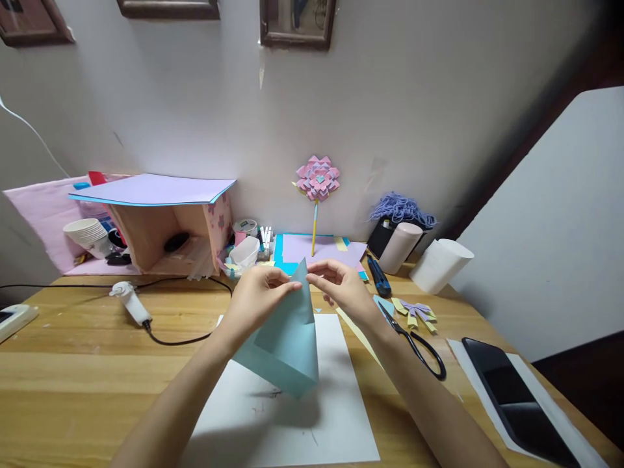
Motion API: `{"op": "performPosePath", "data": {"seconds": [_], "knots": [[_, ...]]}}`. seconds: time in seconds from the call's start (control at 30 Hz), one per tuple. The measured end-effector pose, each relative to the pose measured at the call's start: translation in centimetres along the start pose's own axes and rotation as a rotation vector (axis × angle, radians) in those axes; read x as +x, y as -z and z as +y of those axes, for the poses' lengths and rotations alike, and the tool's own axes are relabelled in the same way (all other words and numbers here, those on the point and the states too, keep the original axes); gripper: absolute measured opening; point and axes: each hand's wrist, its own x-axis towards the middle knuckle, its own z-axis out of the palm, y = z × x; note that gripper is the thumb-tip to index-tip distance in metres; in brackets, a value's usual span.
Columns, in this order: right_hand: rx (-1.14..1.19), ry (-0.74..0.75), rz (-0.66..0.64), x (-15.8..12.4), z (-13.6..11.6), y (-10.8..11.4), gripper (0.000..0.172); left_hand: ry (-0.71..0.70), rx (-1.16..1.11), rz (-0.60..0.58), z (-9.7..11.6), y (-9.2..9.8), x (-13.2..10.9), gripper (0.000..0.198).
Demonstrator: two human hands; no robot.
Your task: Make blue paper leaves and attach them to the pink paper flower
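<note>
I hold a folded teal paper up above a white sheet on the wooden desk. My left hand pinches the paper's upper left edge near its pointed tip. My right hand pinches the same tip from the right. The paper's folded lower corner hangs down just over the white sheet. Both hands have their fingers closed on the paper.
Black-handled scissors lie right of my right arm, beside small paper pieces. A glue gun with a black cord lies left. A paper flower, coloured sheets, a utility knife, a cardboard box and a dark tablet are around.
</note>
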Motion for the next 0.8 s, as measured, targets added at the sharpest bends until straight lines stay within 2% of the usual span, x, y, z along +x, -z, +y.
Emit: {"op": "performPosePath", "data": {"seconds": [0.3, 0.4, 0.5, 0.8], "knots": [[0.142, 0.09, 0.07, -1.0, -1.4, 0.5, 0.021, -0.033, -0.072, -0.009, 1.8, -1.0, -2.0, 0.025], [0.163, 0.082, 0.1, -1.1, -1.5, 0.7, 0.021, -0.012, -0.07, -0.054, 1.9, -1.0, -2.1, 0.022], [0.182, 0.071, 0.098, -0.9, -1.5, 0.9, 0.021, -0.001, -0.05, -0.051, 1.7, -1.1, -1.9, 0.021], [0.178, 0.157, 0.13, -0.9, -1.5, 1.2, 0.015, 0.01, -0.085, -0.074, 1.7, -1.3, -1.8, 0.016]]}}
